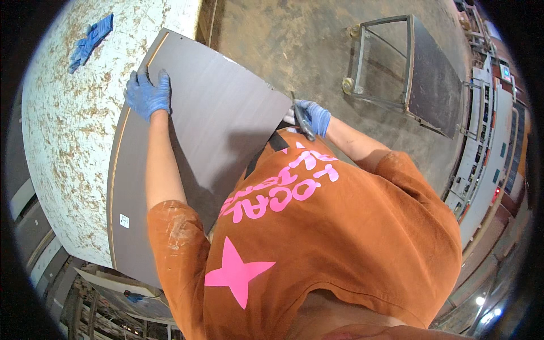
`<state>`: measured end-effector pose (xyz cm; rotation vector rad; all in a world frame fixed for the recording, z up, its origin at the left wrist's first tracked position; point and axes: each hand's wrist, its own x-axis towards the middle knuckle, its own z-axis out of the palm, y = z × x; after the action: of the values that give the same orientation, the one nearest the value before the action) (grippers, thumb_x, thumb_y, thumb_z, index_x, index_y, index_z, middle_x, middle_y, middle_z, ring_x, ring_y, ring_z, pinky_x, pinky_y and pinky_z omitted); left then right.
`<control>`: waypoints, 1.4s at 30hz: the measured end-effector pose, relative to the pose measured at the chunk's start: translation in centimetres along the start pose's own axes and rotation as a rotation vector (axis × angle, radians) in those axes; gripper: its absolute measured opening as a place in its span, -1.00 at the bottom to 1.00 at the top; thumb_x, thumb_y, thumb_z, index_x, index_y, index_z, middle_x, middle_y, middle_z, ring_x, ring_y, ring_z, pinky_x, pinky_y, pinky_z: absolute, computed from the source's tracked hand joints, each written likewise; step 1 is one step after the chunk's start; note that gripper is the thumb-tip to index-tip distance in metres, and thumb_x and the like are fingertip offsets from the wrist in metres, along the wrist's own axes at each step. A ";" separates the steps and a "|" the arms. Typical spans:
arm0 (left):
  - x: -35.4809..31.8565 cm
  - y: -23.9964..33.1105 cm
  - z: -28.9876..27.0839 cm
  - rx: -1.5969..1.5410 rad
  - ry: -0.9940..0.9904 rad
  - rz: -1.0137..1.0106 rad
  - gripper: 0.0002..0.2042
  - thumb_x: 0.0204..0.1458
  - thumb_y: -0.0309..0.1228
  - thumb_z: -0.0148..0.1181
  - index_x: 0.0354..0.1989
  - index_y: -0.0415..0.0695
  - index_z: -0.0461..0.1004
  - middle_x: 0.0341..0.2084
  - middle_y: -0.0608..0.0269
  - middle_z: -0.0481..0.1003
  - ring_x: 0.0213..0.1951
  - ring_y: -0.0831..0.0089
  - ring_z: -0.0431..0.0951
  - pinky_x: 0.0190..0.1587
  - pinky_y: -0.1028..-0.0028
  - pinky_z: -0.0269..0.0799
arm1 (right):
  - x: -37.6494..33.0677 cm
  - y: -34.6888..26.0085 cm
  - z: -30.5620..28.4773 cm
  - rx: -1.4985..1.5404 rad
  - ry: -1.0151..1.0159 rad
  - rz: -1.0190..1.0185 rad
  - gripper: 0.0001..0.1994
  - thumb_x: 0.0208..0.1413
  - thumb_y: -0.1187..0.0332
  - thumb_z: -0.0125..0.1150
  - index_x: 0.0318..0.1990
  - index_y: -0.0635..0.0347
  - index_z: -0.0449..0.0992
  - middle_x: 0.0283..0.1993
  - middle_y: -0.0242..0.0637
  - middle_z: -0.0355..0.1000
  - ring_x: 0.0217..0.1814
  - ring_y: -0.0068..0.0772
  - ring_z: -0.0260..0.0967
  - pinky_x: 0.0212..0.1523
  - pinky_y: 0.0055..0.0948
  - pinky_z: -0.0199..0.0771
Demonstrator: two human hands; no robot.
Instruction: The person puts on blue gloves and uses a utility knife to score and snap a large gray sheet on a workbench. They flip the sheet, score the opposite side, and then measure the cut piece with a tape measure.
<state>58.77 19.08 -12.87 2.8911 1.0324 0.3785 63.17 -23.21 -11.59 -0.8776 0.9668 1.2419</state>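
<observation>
A large grey board (226,85) lies in front of me, with a pale brown groove along its left side and a small white label (124,220). My left hand (148,93), in a blue glove, lies on the board near its left edge with the fingers spread. At the board's right corner, close to my body, my right hand (315,118) is closed around a slim dark grey hand tool (304,122). It too wears a blue glove. The tool's working end is too small to make out, and I cannot tell whether it touches the board.
The board rests on a white, brown-scuffed table (62,141). A spare blue glove (90,42) lies at its far left. On the concrete floor (272,34) to the right stands a metal-framed cart (408,62) with casters and a dark panel. Long grey machinery (481,147) lines the right side.
</observation>
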 end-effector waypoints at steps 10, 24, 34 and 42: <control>-0.5 -0.5 0.1 -0.007 0.001 0.002 -0.35 -0.04 0.17 0.06 0.18 0.03 0.40 0.28 0.07 0.21 0.31 0.07 0.14 0.37 0.09 -0.15 | 2.0 1.4 3.6 0.201 -0.168 -0.179 -0.54 0.33 -0.03 -0.35 0.05 0.04 0.39 0.02 -0.25 0.47 0.04 -0.16 0.45 0.15 0.00 0.39; -29.9 -8.2 -8.3 0.025 -0.017 -0.547 -0.40 -0.04 -0.01 0.18 0.17 -0.04 0.33 0.28 -0.01 0.17 0.30 0.08 0.13 0.39 0.07 -0.17 | 3.5 -1.8 2.9 -0.037 -0.016 -0.109 -0.55 0.23 0.05 -0.26 0.03 0.12 0.44 0.06 -0.18 0.44 0.10 -0.10 0.36 0.09 0.09 0.37; -48.3 -6.1 -4.6 -0.519 0.958 -1.739 -0.50 0.01 -0.11 0.29 0.04 -0.14 0.38 -0.07 0.06 0.44 -0.07 0.18 0.48 -0.02 0.20 0.44 | 7.5 -7.2 5.0 -0.495 0.133 0.013 -0.34 0.11 -0.27 -0.40 -0.76 0.03 0.30 -0.76 -0.30 0.25 -0.67 -0.22 0.17 -0.54 -0.13 0.21; -45.5 -6.8 -3.0 -2.001 0.796 -1.894 -0.63 0.08 0.04 0.15 -0.15 0.04 0.36 -0.33 0.34 0.38 -0.41 0.43 0.35 -0.42 0.37 0.33 | 10.6 -10.0 4.7 -0.962 -0.105 -0.223 -0.34 -0.01 -0.19 -0.20 -0.34 0.35 0.52 -0.31 0.00 0.52 -0.29 0.06 0.46 -0.25 0.06 0.47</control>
<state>19.88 -4.39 -20.46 -0.3227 1.3215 1.1151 74.26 -16.35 -19.58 -1.5833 0.1191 1.5388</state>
